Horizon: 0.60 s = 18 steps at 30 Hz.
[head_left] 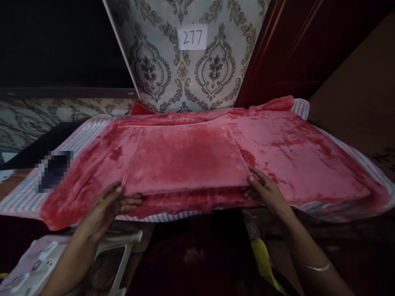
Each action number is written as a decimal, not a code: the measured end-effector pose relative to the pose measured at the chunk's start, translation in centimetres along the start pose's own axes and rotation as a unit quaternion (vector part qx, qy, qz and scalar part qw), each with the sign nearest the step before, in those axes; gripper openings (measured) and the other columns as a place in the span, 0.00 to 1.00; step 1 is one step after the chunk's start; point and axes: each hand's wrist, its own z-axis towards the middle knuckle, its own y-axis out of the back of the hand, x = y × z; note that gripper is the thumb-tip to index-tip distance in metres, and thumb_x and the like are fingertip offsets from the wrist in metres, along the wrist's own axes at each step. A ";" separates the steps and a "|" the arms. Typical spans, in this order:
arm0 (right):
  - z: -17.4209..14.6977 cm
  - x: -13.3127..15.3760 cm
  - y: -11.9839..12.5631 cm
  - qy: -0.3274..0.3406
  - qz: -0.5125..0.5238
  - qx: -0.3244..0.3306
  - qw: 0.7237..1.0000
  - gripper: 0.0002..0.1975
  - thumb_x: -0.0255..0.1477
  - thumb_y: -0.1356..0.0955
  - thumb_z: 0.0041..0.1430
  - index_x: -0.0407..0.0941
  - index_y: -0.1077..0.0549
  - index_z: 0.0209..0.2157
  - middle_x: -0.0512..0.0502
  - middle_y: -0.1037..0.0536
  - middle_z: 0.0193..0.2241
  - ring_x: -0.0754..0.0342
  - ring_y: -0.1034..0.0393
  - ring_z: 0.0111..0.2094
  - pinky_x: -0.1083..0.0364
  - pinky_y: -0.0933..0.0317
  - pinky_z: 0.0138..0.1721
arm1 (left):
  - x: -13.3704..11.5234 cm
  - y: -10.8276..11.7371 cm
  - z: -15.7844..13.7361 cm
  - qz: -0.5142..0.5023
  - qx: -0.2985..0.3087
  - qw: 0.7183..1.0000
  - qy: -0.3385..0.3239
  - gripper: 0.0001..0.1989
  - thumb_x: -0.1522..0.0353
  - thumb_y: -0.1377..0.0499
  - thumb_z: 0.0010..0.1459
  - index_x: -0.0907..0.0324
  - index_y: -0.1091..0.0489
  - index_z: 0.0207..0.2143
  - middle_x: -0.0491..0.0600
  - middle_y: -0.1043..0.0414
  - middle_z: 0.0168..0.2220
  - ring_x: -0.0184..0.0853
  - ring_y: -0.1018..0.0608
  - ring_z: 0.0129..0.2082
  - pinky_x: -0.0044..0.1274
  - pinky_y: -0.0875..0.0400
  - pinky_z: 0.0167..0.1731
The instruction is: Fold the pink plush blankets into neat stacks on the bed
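Note:
A rectangular pink plush fabric piece (191, 160) lies in the middle of a larger pink plush cloth (296, 164). At its near left corner, my left hand (112, 201) pinches the edge between thumb and fingers, with the other fingers beneath. My right hand (263, 187) grips the near right corner in the same way. Between the hands the near edge is slightly raised, with darker red plush showing under it. Whether the piece joins the larger cloth at its far edge, I cannot tell.
A striped cloth (82, 137) covers the surface under the plush. A dark screen (61, 45) stands at the back left, with a paper marked 277 (193, 37) on the patterned wall. Dark red panelling (286, 45) rises at the right. A white plastic chair (123, 255) is below left.

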 end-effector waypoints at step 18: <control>13.1 7.1 -1.6 0.027 0.084 0.105 0.991 0.21 0.37 0.32 0.59 0.46 0.27 0.52 0.40 0.20 0.49 0.45 0.23 0.47 0.45 0.28 0.51 | -8.7 -3.1 10.5 -0.045 0.068 0.996 0.038 0.08 0.69 0.39 0.51 0.59 0.25 0.35 0.50 0.21 0.27 0.37 0.20 0.27 0.25 0.23 0.28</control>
